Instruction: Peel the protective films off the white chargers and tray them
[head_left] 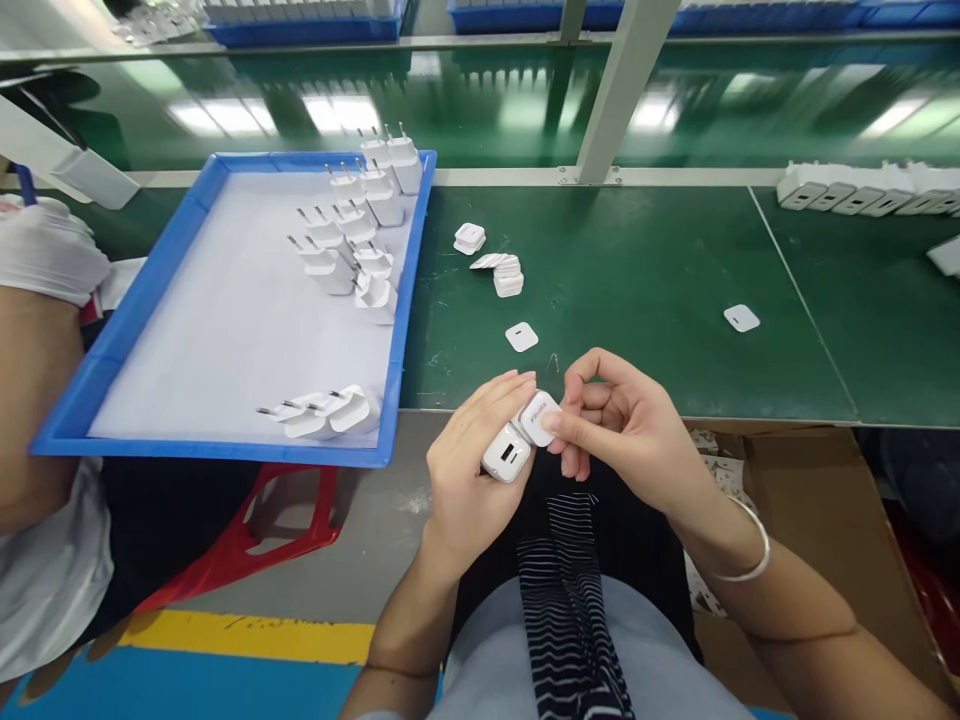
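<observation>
Fingers of the left hand are wrapping around a white USB charger over the person's lap, its two-port face showing. Beside it, a rounded-square white piece is bearing small grey lettering, too fine to read. The right hand is resting its thumb on that piece, fingers curling; whether they are pinching it, I cannot tell. A slotted white plate is lying on the green workbench.
</observation>
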